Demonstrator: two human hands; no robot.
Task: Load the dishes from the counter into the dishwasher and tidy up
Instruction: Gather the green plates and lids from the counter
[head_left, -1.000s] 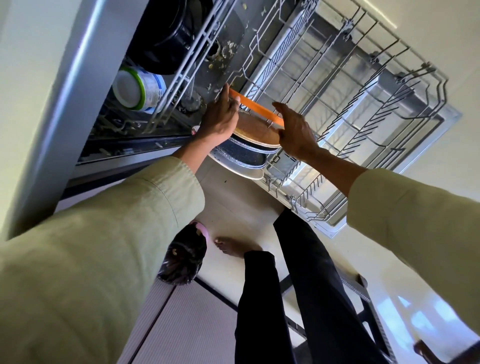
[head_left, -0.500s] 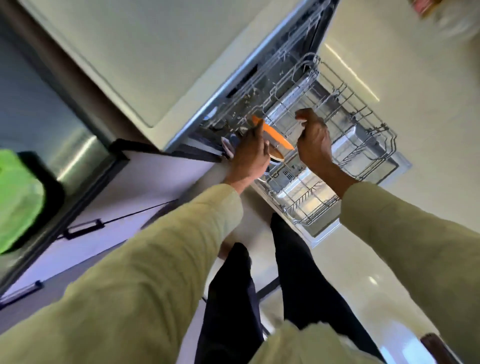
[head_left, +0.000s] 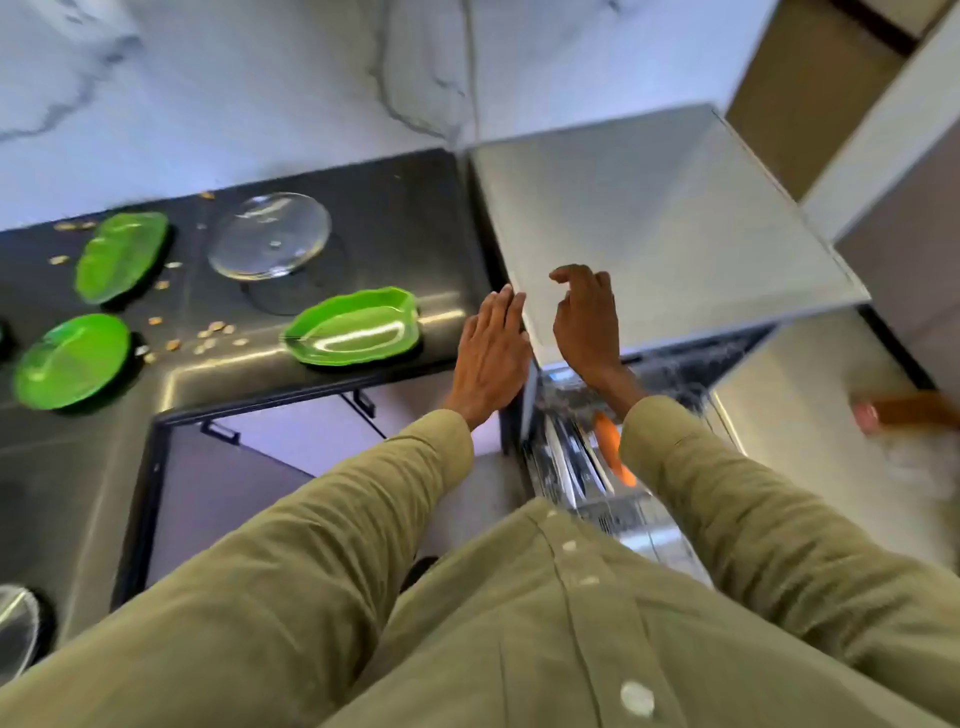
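Bare fingers (head_left: 511, 306) of left hand (head_left: 488, 358) reaching out straight and close together, holding nothing, hovering at edge of dark table (head_left: 405, 218). Right hand (head_left: 587, 322) hanging with fingers loosely curled, gripping nothing, over steel dishwasher (head_left: 660, 218) top. Lying nearest on table, green leaf-shaped plate (head_left: 353, 327), long axis running left to right; two more green plates (head_left: 122, 254) farther left, glass lid (head_left: 270, 234) behind. Standing on edge in rack (head_left: 566, 462) below, orange plate (head_left: 613, 452).

Home kitchen; dark counter (head_left: 405, 208), marble backsplash (head_left: 260, 78), green plates (head_left: 353, 327); dishwasher (head_left: 649, 223) alongside
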